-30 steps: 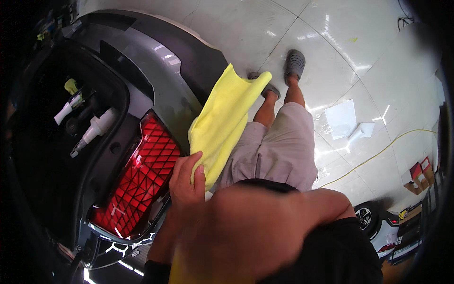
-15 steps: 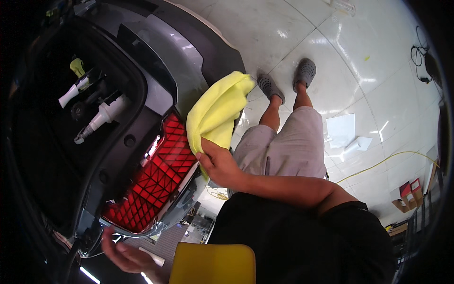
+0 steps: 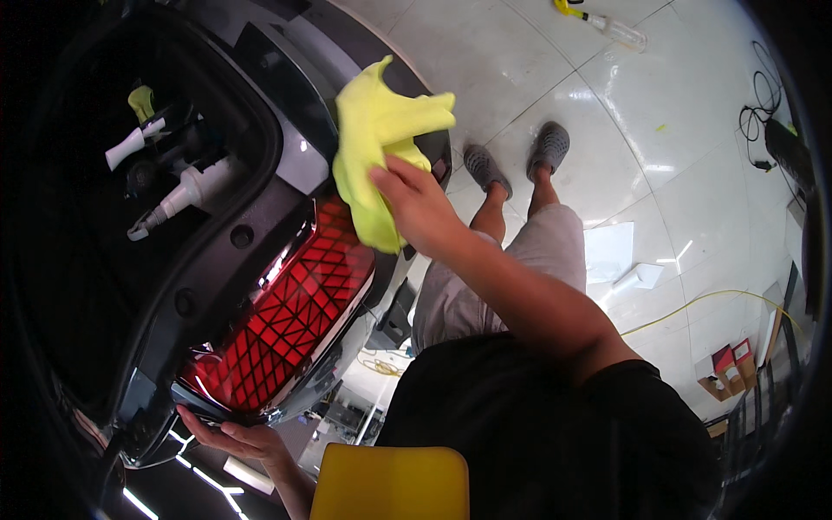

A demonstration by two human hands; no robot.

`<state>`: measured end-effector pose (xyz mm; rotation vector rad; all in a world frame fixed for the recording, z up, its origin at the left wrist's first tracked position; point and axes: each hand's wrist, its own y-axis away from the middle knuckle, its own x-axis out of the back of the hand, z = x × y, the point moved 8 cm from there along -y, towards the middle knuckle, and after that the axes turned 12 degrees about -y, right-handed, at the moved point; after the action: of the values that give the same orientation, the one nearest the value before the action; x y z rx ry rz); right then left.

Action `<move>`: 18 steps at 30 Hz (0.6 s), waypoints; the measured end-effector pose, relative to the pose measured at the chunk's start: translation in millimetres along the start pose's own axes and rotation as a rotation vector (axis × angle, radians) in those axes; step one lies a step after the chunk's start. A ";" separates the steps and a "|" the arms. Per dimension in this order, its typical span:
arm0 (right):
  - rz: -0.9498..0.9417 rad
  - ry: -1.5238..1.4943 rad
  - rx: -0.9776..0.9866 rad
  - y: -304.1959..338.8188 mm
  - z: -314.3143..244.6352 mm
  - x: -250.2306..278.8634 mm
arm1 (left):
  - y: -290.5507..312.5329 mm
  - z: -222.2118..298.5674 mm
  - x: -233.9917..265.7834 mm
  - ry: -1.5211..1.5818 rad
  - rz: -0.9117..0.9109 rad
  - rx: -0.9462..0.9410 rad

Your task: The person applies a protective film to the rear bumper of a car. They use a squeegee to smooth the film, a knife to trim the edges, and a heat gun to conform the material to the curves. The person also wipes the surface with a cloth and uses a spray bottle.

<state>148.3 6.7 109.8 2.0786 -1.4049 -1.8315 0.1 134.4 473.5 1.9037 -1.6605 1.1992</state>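
My right hand (image 3: 416,199) is closed on a bunched yellow-green cloth (image 3: 373,147). The cloth lies against the car's rear corner, over the upper end of the tail light (image 3: 295,321), and its loose folds spread past my fingers. The tail light is red with a dark pattern of crossing lines. At the light's lower end, my left hand (image 3: 238,440) is open, palm up, with fingers stretched along the edge of the grey car body (image 3: 143,407). The fingertips appear to touch that edge; nothing is held in this hand.
Inside the dark open boot lie white-handled tools (image 3: 186,199) and another yellow-green cloth (image 3: 140,102). White sheets (image 3: 609,251), a clear bottle (image 3: 620,33), a black cable (image 3: 761,113) and a yellow hose (image 3: 711,297) are on the tiled floor (image 3: 520,52). A yellow panel (image 3: 390,484) blocks the bottom middle.
My right hand has moved up with the cloth, uncovering more of the tail light's edge. The left hand has come up against the car's edge below the light, its fingers straighter.
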 end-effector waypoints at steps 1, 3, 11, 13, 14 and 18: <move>0.029 -0.084 -0.001 20.2 10.2 7.6 | 0.9 0.8 0.2 0.006 -0.002 0.016; -0.005 0.318 -0.081 61.9 36.3 20.3 | -0.1 2.7 0.5 0.040 0.011 0.025; -0.136 0.609 0.490 39.0 21.6 -37.1 | -3.5 7.9 1.7 0.056 0.094 0.030; -0.183 0.742 0.592 24.5 5.6 -53.1 | -4.3 12.5 3.6 0.062 0.097 0.043; -0.206 0.800 0.627 18.7 -5.7 -61.0 | -3.8 11.6 3.7 0.057 0.091 0.040; -0.096 0.377 0.081 -25.0 -21.1 -37.8 | 1.5 7.6 3.4 0.033 0.050 0.054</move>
<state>183.8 34.4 131.6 2.4063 -1.3174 -1.3277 1.4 126.4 471.2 1.8737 -1.6841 1.3004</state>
